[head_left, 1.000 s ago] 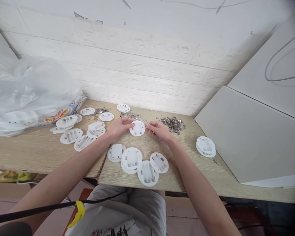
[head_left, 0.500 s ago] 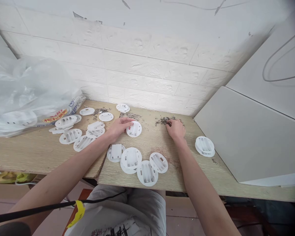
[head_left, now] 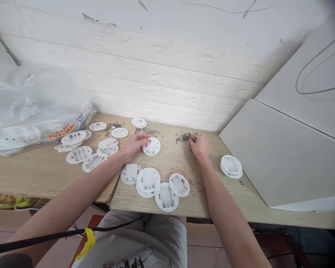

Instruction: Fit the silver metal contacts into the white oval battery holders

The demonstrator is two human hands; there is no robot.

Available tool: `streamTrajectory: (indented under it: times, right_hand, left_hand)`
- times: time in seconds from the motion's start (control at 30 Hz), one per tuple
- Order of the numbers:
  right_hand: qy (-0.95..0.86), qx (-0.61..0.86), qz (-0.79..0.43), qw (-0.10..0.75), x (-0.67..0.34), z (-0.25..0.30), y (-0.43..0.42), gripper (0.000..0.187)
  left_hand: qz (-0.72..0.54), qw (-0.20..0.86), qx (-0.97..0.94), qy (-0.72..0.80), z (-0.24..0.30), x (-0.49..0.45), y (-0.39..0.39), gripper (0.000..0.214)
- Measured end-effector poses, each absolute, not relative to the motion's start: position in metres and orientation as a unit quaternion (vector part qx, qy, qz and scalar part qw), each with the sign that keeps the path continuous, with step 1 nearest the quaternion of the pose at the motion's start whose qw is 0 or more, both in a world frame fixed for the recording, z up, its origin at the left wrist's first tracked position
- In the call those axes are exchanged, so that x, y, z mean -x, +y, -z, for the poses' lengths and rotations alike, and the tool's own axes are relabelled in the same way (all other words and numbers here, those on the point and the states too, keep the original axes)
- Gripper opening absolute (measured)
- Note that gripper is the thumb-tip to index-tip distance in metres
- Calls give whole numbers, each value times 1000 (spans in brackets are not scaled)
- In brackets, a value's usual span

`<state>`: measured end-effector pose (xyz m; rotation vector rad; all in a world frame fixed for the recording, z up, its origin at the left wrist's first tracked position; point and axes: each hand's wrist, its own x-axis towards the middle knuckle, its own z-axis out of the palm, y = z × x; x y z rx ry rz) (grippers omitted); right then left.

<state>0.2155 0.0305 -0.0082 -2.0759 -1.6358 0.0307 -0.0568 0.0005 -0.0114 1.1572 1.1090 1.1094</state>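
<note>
My left hand [head_left: 135,146] grips the left edge of a white round battery holder [head_left: 151,146], with the thumb on its top face. Several long slots run across this disc, and a small reddish spot shows by the thumb. My right hand [head_left: 200,147] is closed in a pinch at a heap of small metal pieces [head_left: 185,137]. From its fingertips sticks out a thin, shiny metal piece [head_left: 192,137], too small to make out fully. Nearer to me lie several more battery holders [head_left: 166,197], some overlapping.
Left of my arm, more white discs [head_left: 79,155] lie scattered beside a clear plastic bag [head_left: 30,100]. Two stacked discs [head_left: 231,166] sit at the right by a grey-white panel [head_left: 296,156]. A brick-patterned wall [head_left: 162,74] bounds the wooden table [head_left: 195,203] behind. A black cable [head_left: 58,234] crosses below.
My right hand has shifted slightly at the metal heap, and a thin metal piece now shows at its fingertips. The left hand keeps its hold on the disc. The view has shifted slightly.
</note>
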Motion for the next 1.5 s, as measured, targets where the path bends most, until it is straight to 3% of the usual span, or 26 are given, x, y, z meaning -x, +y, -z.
streamTrajectory:
  times: [0.37,0.7,0.83,1.13,1.5]
  right_hand:
    - [-629,679,-86,368,-215,9,38,25]
    - [-740,566,-125,341,-182,10,28,23]
    - [-748,517,-181,374,-165,6,17,20]
    - [-703,380,-397,451,-139,4,2,24]
    - [-727,379,-376,432,-132,-2,-7,17]
  left_hand:
    - [-465,581,-477,468,12,54,-1,32]
    - [-447,543,-523,481,7,53,-6,38]
    - [-473,446,-604,460,4,50,-10,37]
    - [-460,81,-816,339,15,48,-7,51]
    - [-432,-42,-841,322,18,52,-10,49]
